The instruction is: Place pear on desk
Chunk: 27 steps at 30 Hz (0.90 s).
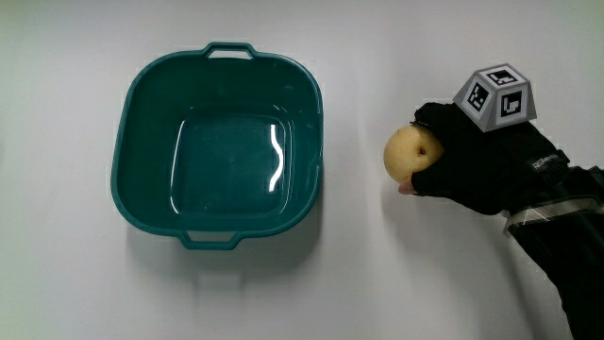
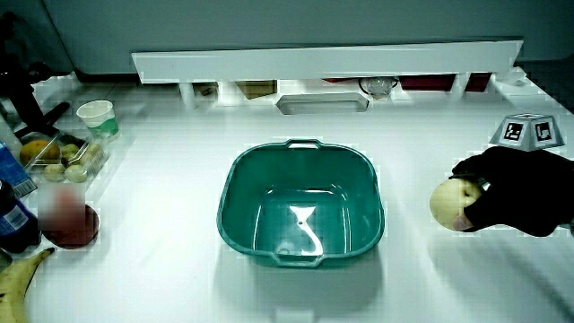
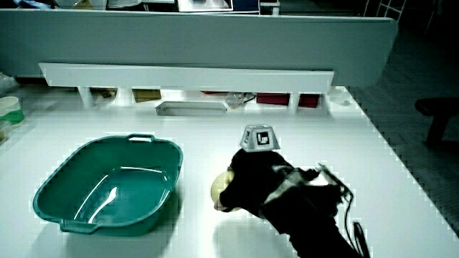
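My hand (image 1: 481, 165) grips the yellow pear (image 1: 408, 154) beside the teal basin (image 1: 218, 146); I can read no writing anywhere.

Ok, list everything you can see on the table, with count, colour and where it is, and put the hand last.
basin: 1, teal, mid-table, nothing in it.
pear: 1, yellow, beside the basin, in the hand.
cup: 1, pale with a green band, near the table's edge, in a side view.
fruit tray: 1, clear, holding small yellowish fruit, next to the cup.
bottle: 1, blue, nearer to the person than the tray.
banana: 1, yellow, nearer to the person than the bottle.
metal tray: 1, grey, by the partition.
partition: 1, white, along the table.
hand: 1, black glove with a patterned cube, beside the basin, gripping the pear.
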Available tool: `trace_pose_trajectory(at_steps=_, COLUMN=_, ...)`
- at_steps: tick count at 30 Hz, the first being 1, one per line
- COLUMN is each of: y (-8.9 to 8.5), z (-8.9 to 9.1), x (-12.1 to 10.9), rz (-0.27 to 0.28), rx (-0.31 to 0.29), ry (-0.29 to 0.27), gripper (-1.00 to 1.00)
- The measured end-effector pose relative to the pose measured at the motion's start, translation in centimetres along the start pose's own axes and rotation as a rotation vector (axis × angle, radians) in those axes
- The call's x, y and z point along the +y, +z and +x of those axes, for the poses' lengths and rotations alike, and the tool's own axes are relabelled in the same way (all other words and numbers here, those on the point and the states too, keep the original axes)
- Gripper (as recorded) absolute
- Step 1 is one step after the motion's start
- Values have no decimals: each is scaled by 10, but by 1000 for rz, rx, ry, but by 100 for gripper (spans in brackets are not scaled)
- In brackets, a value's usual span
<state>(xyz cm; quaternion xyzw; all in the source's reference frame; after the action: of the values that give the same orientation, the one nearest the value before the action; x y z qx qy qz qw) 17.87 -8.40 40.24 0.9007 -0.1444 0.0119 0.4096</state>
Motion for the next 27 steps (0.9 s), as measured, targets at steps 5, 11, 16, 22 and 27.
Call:
trace_pose_trajectory(at_steps=5, y=-12, z=4, x=7, rz=-5, rx=-20, ry=-32, gripper=0)
trace_pose_trajectory(at_steps=11, y=-24, z=13, x=16, rz=-49, rx=3, ry=-39, gripper=0)
trace_pose_trajectory(at_steps=16, y=-21, z=12, x=12, rz=-29, rx=13, ry=-43, gripper=0)
trace_pose_trajectory(at_steps=22, y=-25, z=19, x=10, rz=-49, rx=60, ry=-45, gripper=0)
trace_pose_trajectory(at_steps=27, y=-28, z=21, x=8, rz=-62, rx=84, ry=-40, gripper=-28)
